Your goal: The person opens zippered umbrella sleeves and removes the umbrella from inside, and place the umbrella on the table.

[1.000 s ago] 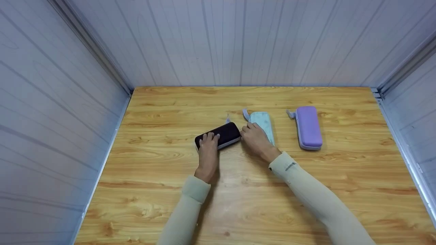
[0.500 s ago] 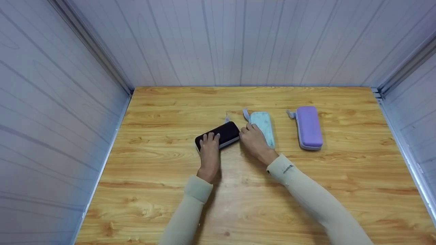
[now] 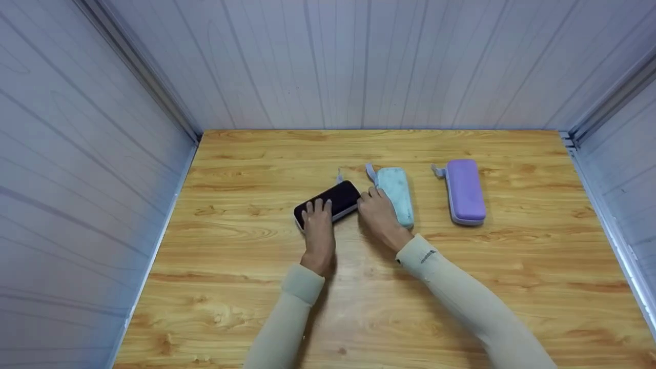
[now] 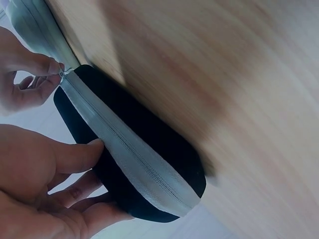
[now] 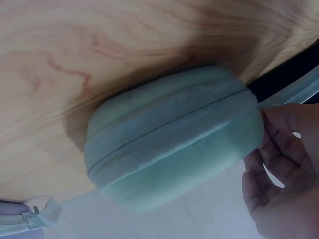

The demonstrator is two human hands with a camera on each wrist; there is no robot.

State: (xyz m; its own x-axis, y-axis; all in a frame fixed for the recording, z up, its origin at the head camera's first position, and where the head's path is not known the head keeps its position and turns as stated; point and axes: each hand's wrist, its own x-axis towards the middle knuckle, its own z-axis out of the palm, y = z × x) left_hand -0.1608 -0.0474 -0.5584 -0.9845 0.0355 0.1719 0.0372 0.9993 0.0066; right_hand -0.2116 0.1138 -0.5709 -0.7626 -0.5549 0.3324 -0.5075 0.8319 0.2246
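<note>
A black case point(image 3: 335, 197) with a grey zipper band lies slanted on the table. The left hand point(image 3: 319, 230) grips it, fingers over its top and thumb against the zipper side, as the left wrist view shows. At the case's right end the right hand point(image 3: 378, 214) pinches the small zipper pull point(image 4: 63, 73) between thumb and finger. The zipper looks closed along the band. Close beside the right hand lies a mint green case point(image 3: 395, 192), its grey zipper side filling the right wrist view.
A purple case point(image 3: 465, 189) with a strap lies on the right part of the wooden table point(image 3: 246, 297). Pale panel walls point(image 3: 338, 66) stand at the back and on both sides.
Both hands have shifted slightly: the left a little to the right, the right a little to the left. The black case's right end has moved slightly away from the person.
</note>
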